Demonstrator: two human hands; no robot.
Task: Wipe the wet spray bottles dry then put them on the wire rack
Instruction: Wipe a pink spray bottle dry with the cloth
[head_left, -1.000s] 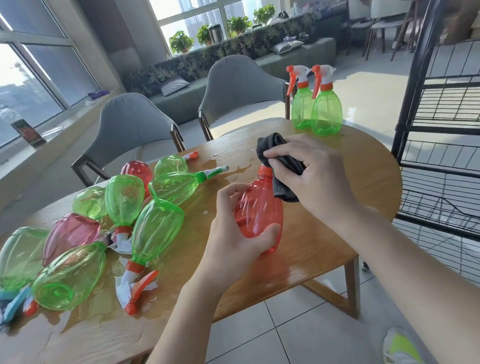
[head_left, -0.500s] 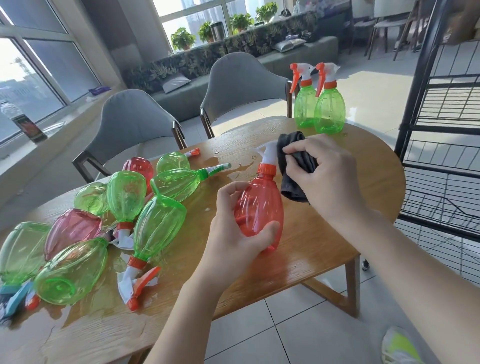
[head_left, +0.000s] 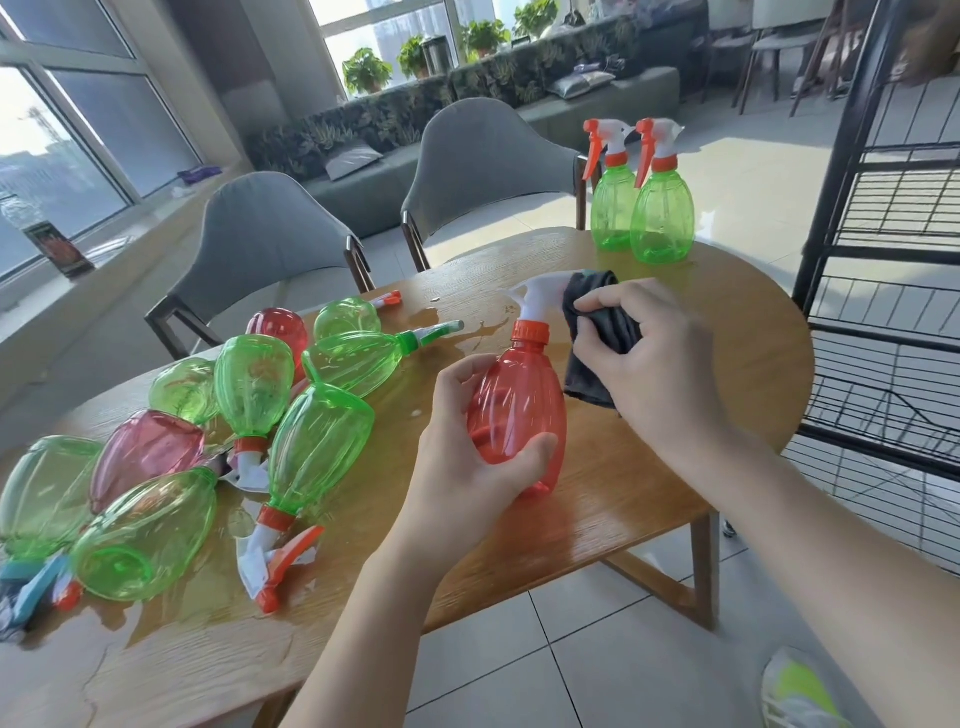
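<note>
Red bottle (head_left: 517, 410) stands clasped in my left hand (head_left: 470, 457); my right hand (head_left: 657, 364), at two o'clock, clenches the cloth (head_left: 597, 332); I'd wipe downward, turning it.

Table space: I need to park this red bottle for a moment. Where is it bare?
Bare wood lies between the red bottle and the two upright green bottles, toward the table's right edge. The left half is crowded with the heap of lying bottles and puddles.
</note>
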